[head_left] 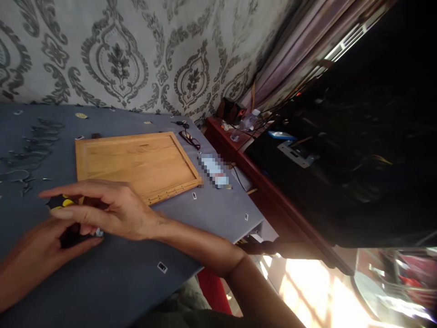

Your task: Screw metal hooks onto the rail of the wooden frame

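My right hand is closed around the black-and-yellow handle of what looks like a screwdriver; its shaft is hidden. Just below it, my left hand curls with thumb and fingers around something mostly covered. A small silvery bit shows by its fingertips. Both hands are close together over the table's near left part. Behind them lies a shallow wooden tray with a raised rim and a row of small holes along its front side. At the left, several dark metal hooks lie in a row.
Glasses, keys and a blurred-out pale packet lie right of the tray on the grey tabletop. Beyond the table's right edge is a dark red cabinet with a plastic bottle. A patterned wall stands behind.
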Demonstrator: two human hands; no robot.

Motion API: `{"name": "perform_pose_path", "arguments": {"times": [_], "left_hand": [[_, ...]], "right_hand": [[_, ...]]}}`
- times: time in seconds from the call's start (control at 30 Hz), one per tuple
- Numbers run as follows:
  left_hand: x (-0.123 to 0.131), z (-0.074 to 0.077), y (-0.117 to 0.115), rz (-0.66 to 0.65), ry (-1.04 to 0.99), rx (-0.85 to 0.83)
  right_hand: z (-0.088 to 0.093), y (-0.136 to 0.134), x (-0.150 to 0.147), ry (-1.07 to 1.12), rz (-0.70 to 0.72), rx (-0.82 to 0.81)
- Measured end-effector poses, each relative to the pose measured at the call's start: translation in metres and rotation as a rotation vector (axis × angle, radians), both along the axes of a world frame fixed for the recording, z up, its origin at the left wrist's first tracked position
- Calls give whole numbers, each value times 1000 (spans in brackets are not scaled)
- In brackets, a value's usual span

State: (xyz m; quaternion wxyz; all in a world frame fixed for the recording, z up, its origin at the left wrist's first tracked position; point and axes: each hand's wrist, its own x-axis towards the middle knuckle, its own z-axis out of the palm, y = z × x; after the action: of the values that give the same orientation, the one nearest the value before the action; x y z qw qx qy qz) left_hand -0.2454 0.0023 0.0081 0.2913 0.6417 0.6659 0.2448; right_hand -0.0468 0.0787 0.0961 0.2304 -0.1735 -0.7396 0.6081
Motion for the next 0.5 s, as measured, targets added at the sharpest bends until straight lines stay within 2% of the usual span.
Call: {"name": "perform_pose_path", "arguments": {"times": [0.1,0.17,0.2,0.27,0.43,0.5], "left_hand": [[13,12,-2,89,42,38],[17,16,0,68,35,41],[18,17,1,54,38,39],[16,17,4,8,32,50],[11,14,6,-50,17,61],[11,13,7,-77,6,64]], "right_hand": [[-6,-2,-6,148,-61,20],[-14,-1,-11,245,-115,-13],[-17,0,-14,272,-42,-14],[-23,1,-18,330,-104,-55],[-23,-1,-16,293,-155,-45],[-24,0,-13,319,-135,-20]]}}
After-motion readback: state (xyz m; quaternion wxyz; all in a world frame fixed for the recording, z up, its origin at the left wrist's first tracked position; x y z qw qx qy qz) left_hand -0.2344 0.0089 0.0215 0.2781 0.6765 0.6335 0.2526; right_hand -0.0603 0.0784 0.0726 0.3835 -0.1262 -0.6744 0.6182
